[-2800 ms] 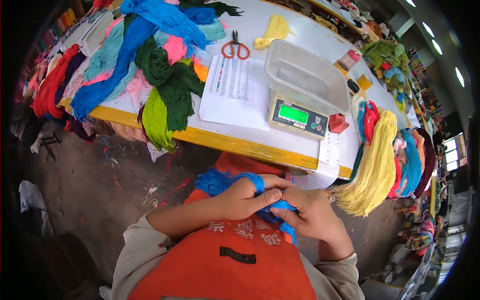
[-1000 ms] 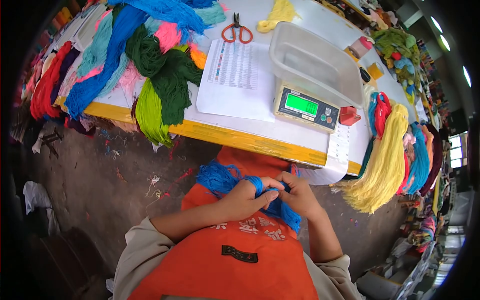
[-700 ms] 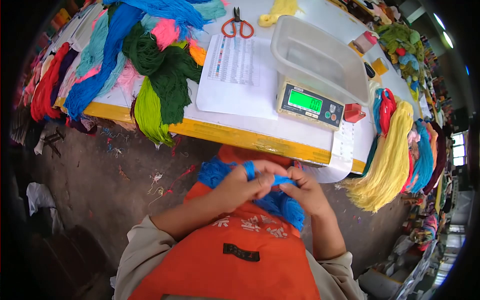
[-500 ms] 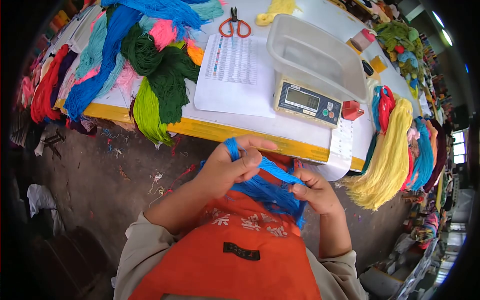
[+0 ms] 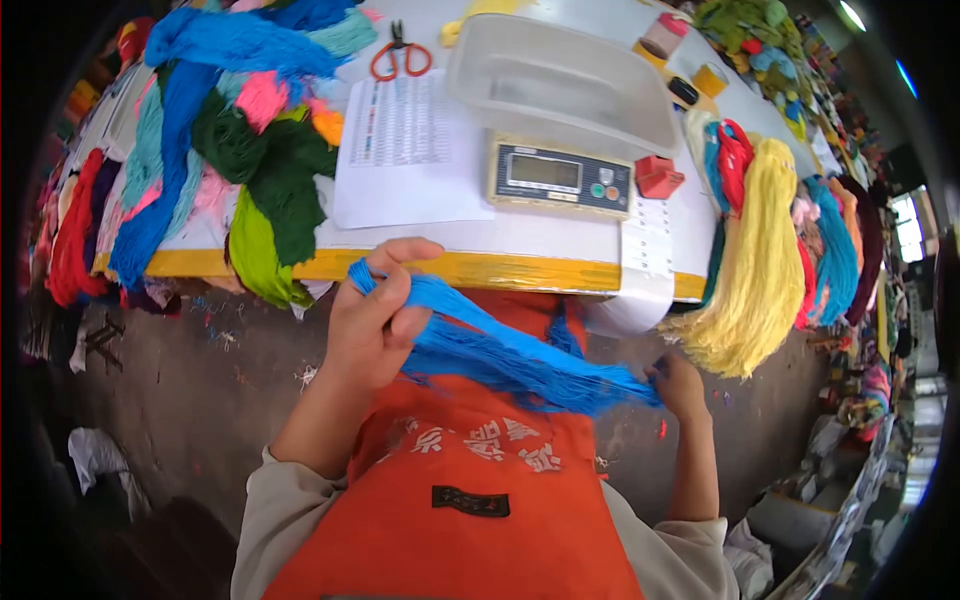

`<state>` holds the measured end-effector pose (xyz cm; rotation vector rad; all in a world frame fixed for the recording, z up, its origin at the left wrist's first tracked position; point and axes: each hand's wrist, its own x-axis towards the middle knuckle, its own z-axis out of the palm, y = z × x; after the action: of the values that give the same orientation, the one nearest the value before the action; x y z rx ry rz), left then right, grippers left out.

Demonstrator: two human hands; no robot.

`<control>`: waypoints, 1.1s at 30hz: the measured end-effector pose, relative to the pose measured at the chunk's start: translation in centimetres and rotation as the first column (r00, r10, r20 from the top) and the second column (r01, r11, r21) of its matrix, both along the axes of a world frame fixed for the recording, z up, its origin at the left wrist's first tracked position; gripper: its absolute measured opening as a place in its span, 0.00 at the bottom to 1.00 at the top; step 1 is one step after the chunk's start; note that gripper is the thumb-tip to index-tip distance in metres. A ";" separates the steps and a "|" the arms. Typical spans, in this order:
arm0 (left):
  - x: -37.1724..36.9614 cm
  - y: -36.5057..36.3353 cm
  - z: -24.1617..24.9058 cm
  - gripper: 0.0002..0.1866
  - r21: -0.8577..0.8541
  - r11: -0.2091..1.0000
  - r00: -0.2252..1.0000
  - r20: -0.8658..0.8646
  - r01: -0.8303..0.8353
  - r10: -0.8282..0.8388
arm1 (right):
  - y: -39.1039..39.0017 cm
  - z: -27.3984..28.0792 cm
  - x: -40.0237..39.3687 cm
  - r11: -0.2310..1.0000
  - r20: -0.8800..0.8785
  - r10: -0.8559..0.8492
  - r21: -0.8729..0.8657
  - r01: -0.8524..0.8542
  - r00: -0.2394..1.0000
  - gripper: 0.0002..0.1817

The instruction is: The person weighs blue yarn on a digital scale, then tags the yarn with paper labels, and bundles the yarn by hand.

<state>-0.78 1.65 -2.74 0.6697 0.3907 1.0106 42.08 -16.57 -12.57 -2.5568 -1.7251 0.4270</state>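
A skein of blue yarn (image 5: 500,345) stretches between my two hands, in front of the orange apron and below the table edge. My left hand (image 5: 372,325) grips its left end, with a loop of yarn around the fingers and the index finger pointing out. At the other end, my right hand (image 5: 682,386) is closed on the yarn, slightly blurred and lower. The strands hang loosely along the lower side of the skein.
Before me stands a white table with a yellow edge (image 5: 480,268). On it are a digital scale (image 5: 560,178) bearing a clear plastic tub (image 5: 560,60), red-handled snips (image 5: 400,62), a printed sheet (image 5: 400,190) and a red block (image 5: 658,177). Colored skeins hang at left and yellow yarn (image 5: 750,260) at right.
My right hand has moved right and down, drawing the blue skein out longer. My left hand has shifted left. The view has turned, so the table things appear further left.
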 end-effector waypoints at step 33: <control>3.1 -6.1 0.4 0.16 0.160 0.891 0.807 -0.514 0.424 -0.292 | 17.0 4.2 -2.5 0.820 -0.080 0.204 0.559 -0.126 0.976 0.14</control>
<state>2.30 -4.42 -2.36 1.2048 0.5363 0.5195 39.60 0.47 -8.33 -1.9348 -1.7119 0.0764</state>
